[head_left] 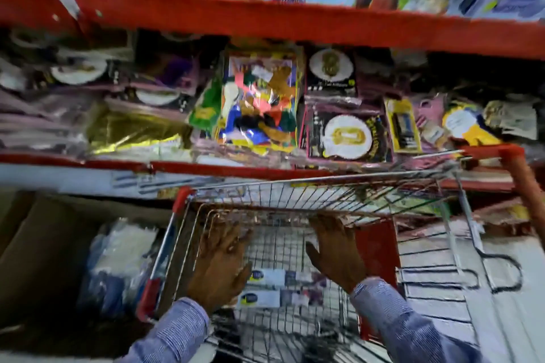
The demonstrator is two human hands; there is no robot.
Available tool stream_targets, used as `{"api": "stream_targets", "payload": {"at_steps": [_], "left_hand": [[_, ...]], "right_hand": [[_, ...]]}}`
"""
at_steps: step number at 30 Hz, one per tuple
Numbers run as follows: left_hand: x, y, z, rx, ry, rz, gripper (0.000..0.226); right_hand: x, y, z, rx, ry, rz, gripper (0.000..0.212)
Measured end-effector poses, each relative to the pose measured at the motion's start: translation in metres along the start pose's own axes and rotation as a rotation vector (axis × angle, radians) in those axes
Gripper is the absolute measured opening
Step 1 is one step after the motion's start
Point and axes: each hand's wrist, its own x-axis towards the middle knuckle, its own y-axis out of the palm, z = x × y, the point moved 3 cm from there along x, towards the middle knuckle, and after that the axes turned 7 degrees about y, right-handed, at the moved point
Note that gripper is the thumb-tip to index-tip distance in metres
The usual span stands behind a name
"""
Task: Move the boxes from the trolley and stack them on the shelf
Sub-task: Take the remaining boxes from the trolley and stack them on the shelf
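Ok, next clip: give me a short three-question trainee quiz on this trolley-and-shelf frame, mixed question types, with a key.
1. True or false: both hands are down inside the trolley basket.
2. Multiple choice: the white boxes in the trolley lie (A) between the two hands, (B) on the red shelf, (C) on the floor outside the trolley.
3. Fill in: the left hand and right hand are both ___, fingers spread, holding nothing.

Key
1. True.
2. A. Two long white boxes lie one beside the other on the basket floor between the hands.
3. Open.
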Motion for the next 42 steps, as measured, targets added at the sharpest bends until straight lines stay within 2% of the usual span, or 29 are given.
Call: {"api": "stream_targets", "payload": {"at_steps": [4, 8, 13, 16, 18, 21, 26, 31, 35, 38, 42], "left_hand": [[0.000, 0.067, 0.021, -0.044, -0.005, 0.130, 0.063], [0.009, 0.131, 0.044, -0.077, -0.010, 0.290, 0.060], [0.031, 0.179, 0.052, -0.004, 0.160, 0.416, 0.053], [0.036, 0.198, 0.043, 0.029, 0.288, 0.405, 0.032], [0.034, 0.207, 0.031, 0.040, 0.343, 0.435, 0.014], [0.037, 0.225, 0.017, 0.101, 0.434, 0.558, 0.013], [0.052, 0.252, 0.010, 0.091, 0.321, 0.628, 0.036], [0.064, 0.256, 0.007, 0.026, 0.194, 0.680, 0.030], [0.063, 0.207, 0.003, 0.077, 0.212, 0.561, 0.050], [0.056, 0.140, -0.003, 0.049, 0.194, 0.449, 0.061], [0.046, 0.026, -0.022, 0.078, 0.165, 0.248, 0.053]], "right_hand": [[0.030, 0.097, -0.002, -0.038, -0.003, 0.298, 0.063], [0.054, 0.185, 0.002, -0.070, 0.013, 0.489, 0.061], [0.073, 0.252, 0.002, -0.228, -0.123, 0.585, 0.067], [0.088, 0.259, -0.003, -0.259, -0.188, 0.592, 0.066], [0.096, 0.256, -0.005, -0.280, -0.239, 0.589, 0.064], [0.100, 0.245, -0.009, -0.296, -0.258, 0.529, 0.063], [0.101, 0.214, -0.019, -0.251, -0.246, 0.339, 0.057], [0.093, 0.164, -0.022, -0.149, -0.250, 0.228, 0.060], [0.077, 0.103, -0.015, -0.139, -0.296, 0.116, 0.063], [0.064, 0.043, -0.001, -0.132, -0.333, 0.067, 0.058], [0.042, -0.051, 0.022, -0.141, -0.385, -0.063, 0.054]]}}
